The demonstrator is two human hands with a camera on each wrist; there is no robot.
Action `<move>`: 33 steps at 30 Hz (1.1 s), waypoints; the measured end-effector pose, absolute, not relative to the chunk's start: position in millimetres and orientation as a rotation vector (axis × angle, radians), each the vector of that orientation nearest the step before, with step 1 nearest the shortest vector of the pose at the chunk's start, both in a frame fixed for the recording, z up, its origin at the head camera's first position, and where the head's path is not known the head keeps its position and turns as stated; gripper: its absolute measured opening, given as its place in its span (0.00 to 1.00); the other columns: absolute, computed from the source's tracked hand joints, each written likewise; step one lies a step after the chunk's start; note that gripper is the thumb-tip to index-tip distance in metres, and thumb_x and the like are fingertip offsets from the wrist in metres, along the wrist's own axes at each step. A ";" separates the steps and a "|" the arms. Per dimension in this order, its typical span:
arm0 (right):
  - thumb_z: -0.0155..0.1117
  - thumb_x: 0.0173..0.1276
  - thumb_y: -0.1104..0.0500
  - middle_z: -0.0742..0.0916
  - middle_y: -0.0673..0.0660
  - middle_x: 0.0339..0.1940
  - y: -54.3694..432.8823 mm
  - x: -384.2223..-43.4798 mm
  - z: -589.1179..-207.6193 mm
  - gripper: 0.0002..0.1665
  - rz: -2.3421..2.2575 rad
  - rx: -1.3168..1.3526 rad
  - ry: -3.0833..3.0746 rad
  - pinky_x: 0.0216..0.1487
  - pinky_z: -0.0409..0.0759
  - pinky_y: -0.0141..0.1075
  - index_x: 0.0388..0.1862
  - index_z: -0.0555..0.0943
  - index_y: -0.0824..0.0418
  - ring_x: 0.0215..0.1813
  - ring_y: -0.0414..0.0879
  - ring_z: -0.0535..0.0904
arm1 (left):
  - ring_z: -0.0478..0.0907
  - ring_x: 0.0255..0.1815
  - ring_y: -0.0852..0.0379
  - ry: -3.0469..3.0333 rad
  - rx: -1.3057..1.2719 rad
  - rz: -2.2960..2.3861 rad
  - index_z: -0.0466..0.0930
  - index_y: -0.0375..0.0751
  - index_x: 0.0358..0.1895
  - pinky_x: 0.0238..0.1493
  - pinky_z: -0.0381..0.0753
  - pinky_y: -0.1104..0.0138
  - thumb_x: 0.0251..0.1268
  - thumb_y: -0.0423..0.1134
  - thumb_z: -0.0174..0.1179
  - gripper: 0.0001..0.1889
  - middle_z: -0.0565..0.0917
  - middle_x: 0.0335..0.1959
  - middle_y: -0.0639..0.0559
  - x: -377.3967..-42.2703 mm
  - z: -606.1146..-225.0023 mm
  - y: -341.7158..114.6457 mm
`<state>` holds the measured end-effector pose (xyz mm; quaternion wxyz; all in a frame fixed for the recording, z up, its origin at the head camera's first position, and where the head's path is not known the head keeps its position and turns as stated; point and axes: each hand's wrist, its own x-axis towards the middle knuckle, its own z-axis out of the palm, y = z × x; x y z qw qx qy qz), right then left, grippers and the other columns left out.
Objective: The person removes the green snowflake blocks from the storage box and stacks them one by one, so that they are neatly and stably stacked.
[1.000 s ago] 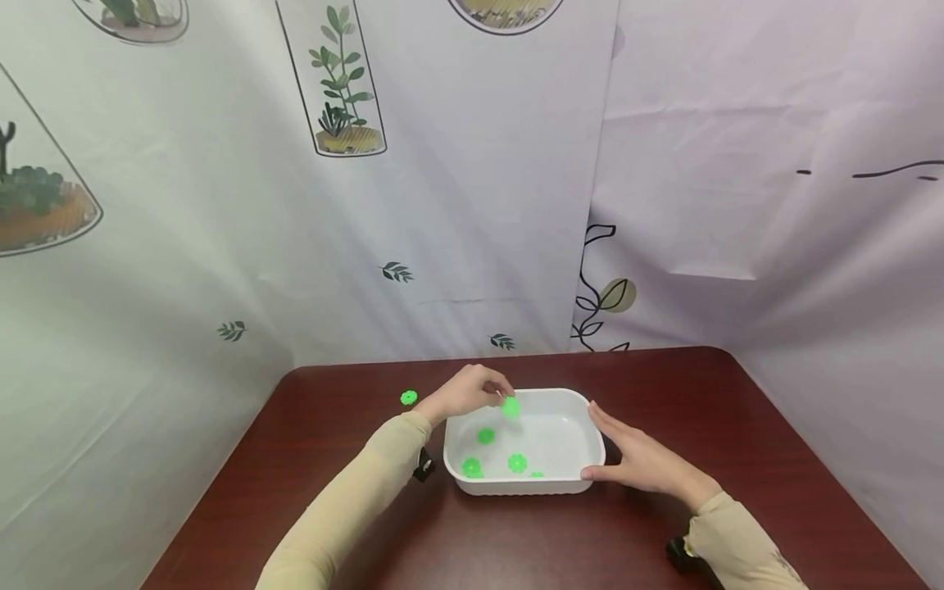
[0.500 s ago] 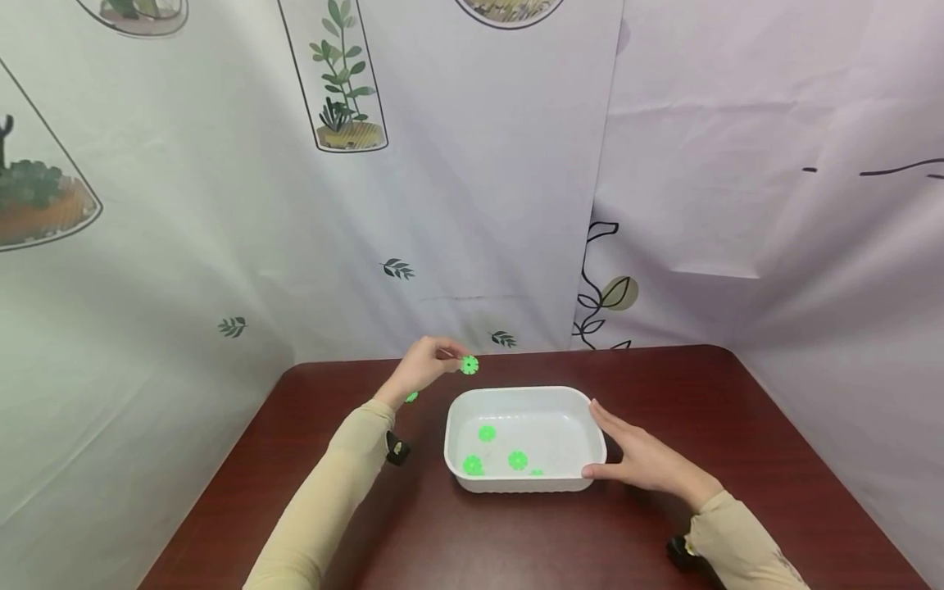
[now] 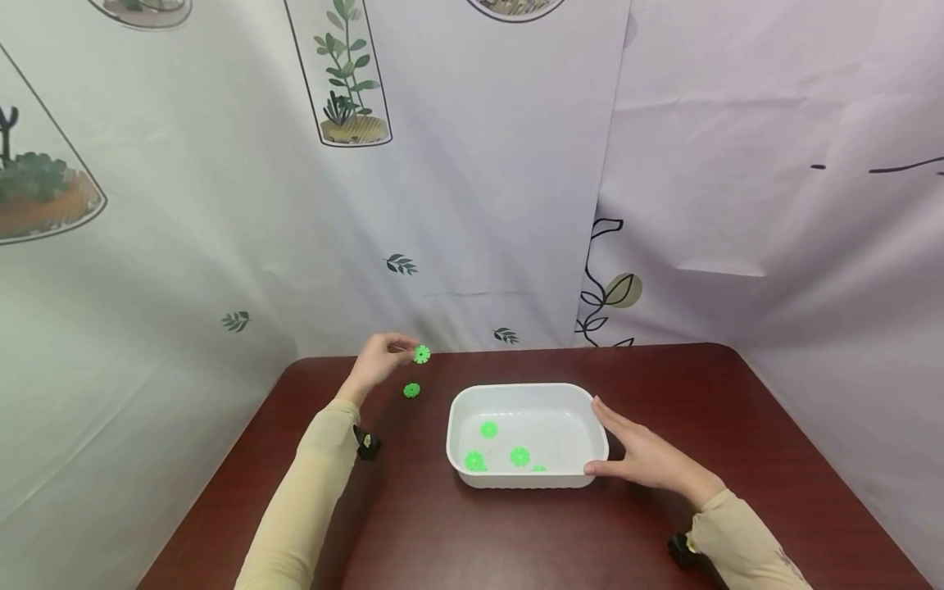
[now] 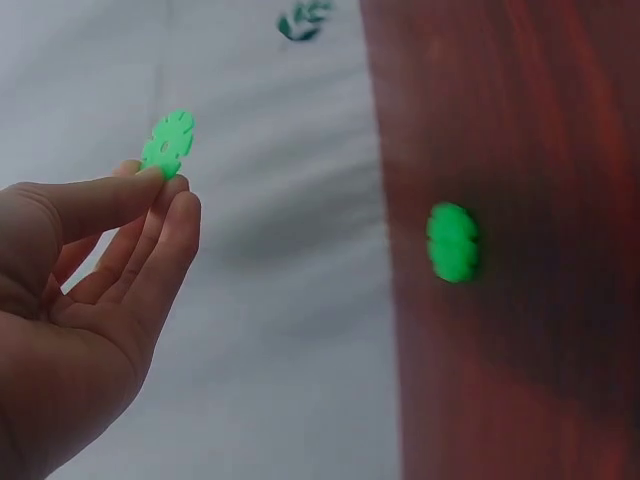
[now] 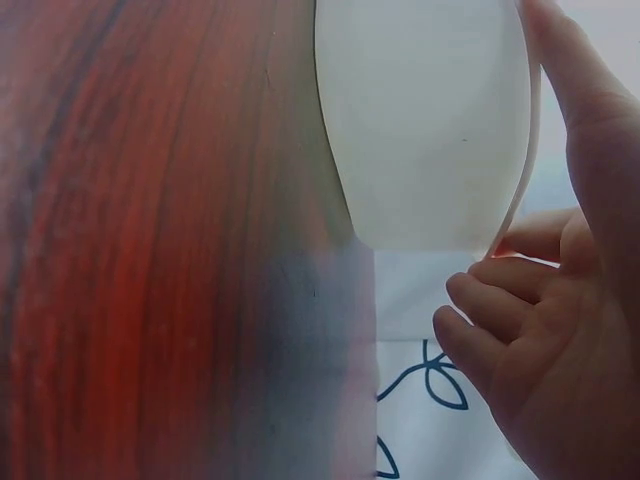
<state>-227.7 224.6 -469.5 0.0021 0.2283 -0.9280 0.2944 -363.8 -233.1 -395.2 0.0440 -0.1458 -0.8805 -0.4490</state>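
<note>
My left hand (image 3: 378, 359) pinches a green snowflake building disc (image 3: 422, 354) between thumb and fingertips, out over the back edge of the table. The left wrist view shows this notched disc (image 4: 170, 141) standing tilted up from the fingertips. Below the hand, a second green disc (image 3: 411, 391) lies on the table. A white plastic container (image 3: 527, 481) stands in the middle, with several green discs (image 3: 519, 456) on its floor. My right hand (image 3: 652, 460) grips the container's right end, thumb at the front corner and fingers at the back; its fingertips curl at the rim in the right wrist view.
The dark red-brown table (image 3: 516, 541) runs up to a pale hanging cloth (image 3: 472, 180) printed with plants, which closes off the back and sides. Each wrist carries a small black camera, such as the one under the left sleeve (image 3: 313, 467).
My left hand has moved from over the container to the left and back, still pinching the disc. The disc on the table now shows fully. My right hand stays at the container.
</note>
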 end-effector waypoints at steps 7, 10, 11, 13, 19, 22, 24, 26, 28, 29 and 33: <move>0.71 0.55 0.28 0.60 0.67 0.80 225.4 -227.9 -469.7 0.68 0.950 0.709 -2.923 0.66 0.68 0.62 0.81 0.54 0.65 0.75 0.66 0.62 | 0.82 0.52 0.40 -2.736 -0.333 -1.404 0.84 0.31 0.55 0.54 0.80 0.45 0.71 0.29 0.60 0.13 0.83 0.54 0.35 -367.7 -417.5 -244.7; 0.71 0.55 0.27 0.61 0.66 0.80 225.7 -228.2 -469.3 0.69 0.941 0.702 -2.927 0.66 0.69 0.62 0.81 0.54 0.65 0.75 0.66 0.63 | 0.82 0.52 0.40 -2.754 -0.295 -1.366 0.84 0.31 0.54 0.53 0.81 0.48 0.71 0.29 0.59 0.12 0.83 0.55 0.35 -367.9 -423.8 -245.7; 0.71 0.55 0.27 0.61 0.66 0.80 225.7 -228.4 -469.1 0.69 0.933 0.702 -2.926 0.66 0.69 0.61 0.81 0.54 0.65 0.75 0.66 0.63 | 0.82 0.52 0.40 -2.765 -0.286 -1.341 0.84 0.31 0.54 0.52 0.81 0.49 0.71 0.29 0.59 0.12 0.83 0.55 0.35 -368.1 -426.1 -246.0; 0.71 0.55 0.27 0.61 0.66 0.80 225.5 -228.9 -468.6 0.69 0.929 0.704 -2.922 0.66 0.69 0.61 0.81 0.54 0.65 0.75 0.65 0.63 | 0.83 0.51 0.40 -2.781 -0.251 -1.312 0.85 0.31 0.53 0.51 0.82 0.51 0.71 0.29 0.58 0.12 0.83 0.54 0.35 -368.5 -431.0 -246.4; 0.70 0.55 0.27 0.61 0.66 0.80 224.1 -230.0 -467.3 0.69 0.922 0.711 -2.921 0.66 0.69 0.61 0.81 0.54 0.65 0.75 0.65 0.63 | 0.85 0.48 0.40 -2.810 -0.157 -1.274 0.86 0.30 0.51 0.47 0.84 0.53 0.70 0.27 0.59 0.11 0.84 0.52 0.33 -367.6 -443.2 -248.1; 0.70 0.55 0.27 0.61 0.66 0.80 223.7 -230.1 -467.0 0.69 0.921 0.710 -2.923 0.67 0.69 0.61 0.81 0.54 0.65 0.75 0.65 0.63 | 0.86 0.45 0.42 -2.816 -0.136 -1.255 0.86 0.30 0.50 0.42 0.84 0.57 0.69 0.27 0.59 0.11 0.85 0.50 0.34 -368.5 -447.4 -250.1; 0.71 0.55 0.27 0.61 0.66 0.80 223.8 -230.0 -466.9 0.69 0.927 0.707 -2.926 0.66 0.69 0.61 0.81 0.54 0.65 0.75 0.65 0.63 | 0.86 0.44 0.43 -2.822 -0.127 -1.250 0.86 0.30 0.50 0.39 0.84 0.59 0.68 0.26 0.58 0.11 0.85 0.49 0.34 -369.5 -448.9 -250.8; 0.71 0.55 0.27 0.61 0.66 0.80 224.1 -229.9 -467.0 0.69 0.932 0.703 -2.926 0.67 0.69 0.61 0.81 0.54 0.65 0.75 0.65 0.63 | 0.86 0.43 0.44 -2.826 -0.117 -1.253 0.87 0.30 0.49 0.38 0.83 0.60 0.68 0.26 0.59 0.11 0.85 0.49 0.34 -370.6 -450.0 -251.0; 0.70 0.54 0.26 0.61 0.66 0.80 224.5 -229.8 -467.3 0.69 0.937 0.698 -2.928 0.67 0.69 0.61 0.81 0.54 0.65 0.76 0.65 0.63 | 0.86 0.43 0.44 -2.829 -0.112 -1.260 0.87 0.29 0.49 0.39 0.84 0.60 0.68 0.26 0.59 0.11 0.86 0.48 0.34 -371.7 -451.5 -251.0; 0.70 0.54 0.26 0.61 0.66 0.80 224.7 -229.8 -467.6 0.69 0.938 0.696 -2.930 0.67 0.69 0.61 0.81 0.54 0.65 0.76 0.65 0.62 | 0.86 0.42 0.44 -2.829 -0.108 -1.266 0.87 0.29 0.49 0.39 0.84 0.60 0.67 0.26 0.59 0.11 0.86 0.48 0.34 -372.2 -452.5 -250.9; 0.70 0.55 0.26 0.60 0.65 0.80 225.3 -229.3 -468.4 0.69 0.945 0.690 -2.941 0.67 0.69 0.61 0.82 0.53 0.64 0.76 0.65 0.62 | 0.86 0.41 0.45 -2.836 -0.102 -1.267 0.87 0.29 0.48 0.39 0.84 0.59 0.66 0.25 0.58 0.11 0.86 0.47 0.35 -373.8 -455.9 -250.7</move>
